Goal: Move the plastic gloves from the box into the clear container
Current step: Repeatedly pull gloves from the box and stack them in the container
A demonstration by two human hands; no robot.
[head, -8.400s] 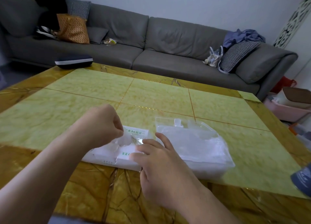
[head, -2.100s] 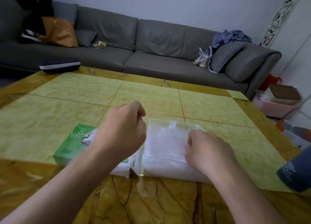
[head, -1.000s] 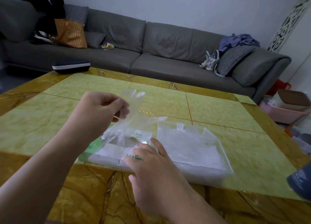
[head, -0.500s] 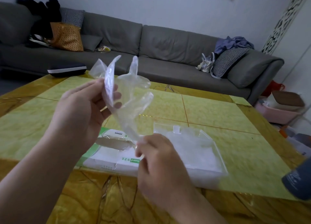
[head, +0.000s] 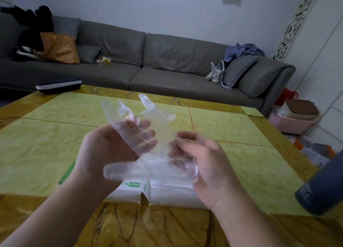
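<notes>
Head view: 2 hands raised above table. Left hand and right hand, fingers loosely curled, holding clear plastic glove between them. Below: green-and-white glove box touching clear container.

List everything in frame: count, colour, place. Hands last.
plastic glove: 1, clear, held above the table between both hands
box: 1, white and green, on table under the hands
clear container: 1, right of and against the box
table: 1, yellow-green with amber border
sofa: 1, grey, behind table
dark cylinder: 1, table's right edge
left hand: grips glove
right hand: grips glove
</notes>
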